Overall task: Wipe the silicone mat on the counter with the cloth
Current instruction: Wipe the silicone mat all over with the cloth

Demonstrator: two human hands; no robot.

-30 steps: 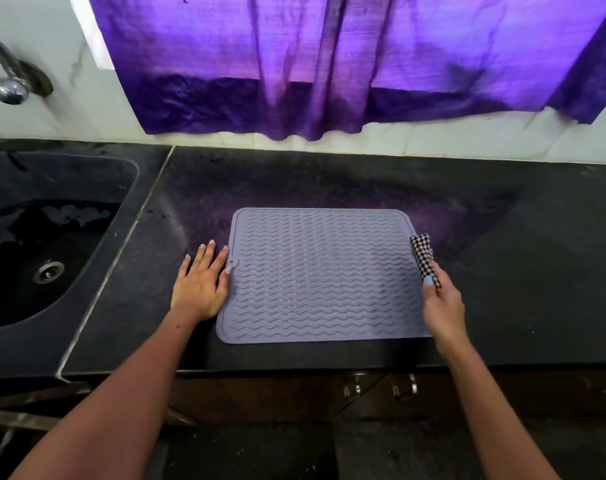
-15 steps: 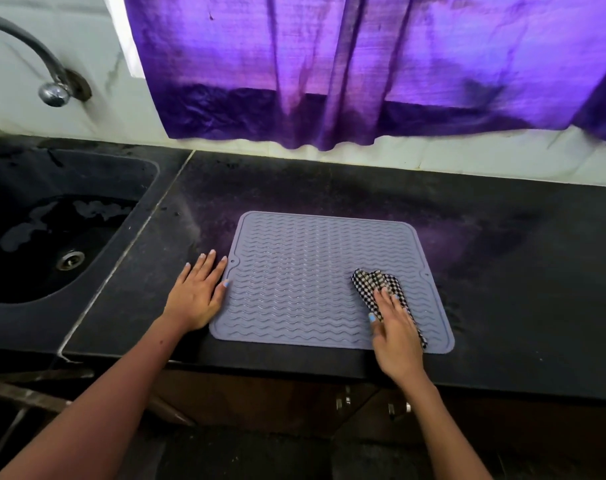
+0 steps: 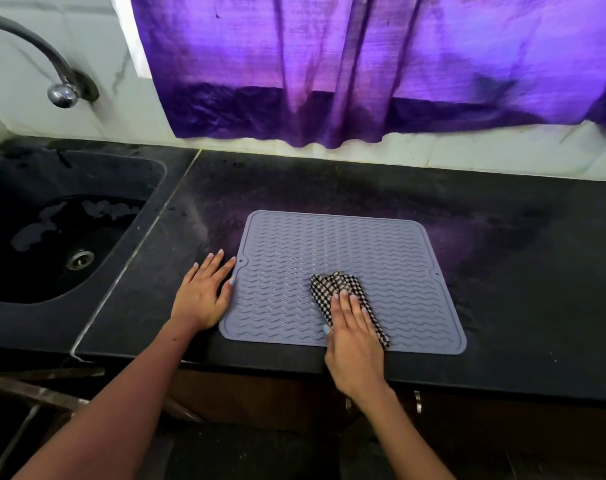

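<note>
Since a moment ago the right hand [image 3: 355, 336] has slid the one checked cloth [image 3: 339, 289] leftward to the middle of the single grey mat [image 3: 329, 251], near the tabletop's [image 3: 519, 271] front edge. Its fingers lie straight and together, pressing the cloth flat. The left hand [image 3: 202, 296] stays flat, fingers spread, against the mat's left edge. Farther off are one sink [image 3: 35, 289], one tap [image 3: 45, 60] and a purple curtain [image 3: 363, 64].

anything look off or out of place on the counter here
Nothing stands out. The silicone mat lies flat on the counter, the left hand rests flat at its left edge, and the right hand presses the checked cloth onto it. The sink holds some water.
</note>
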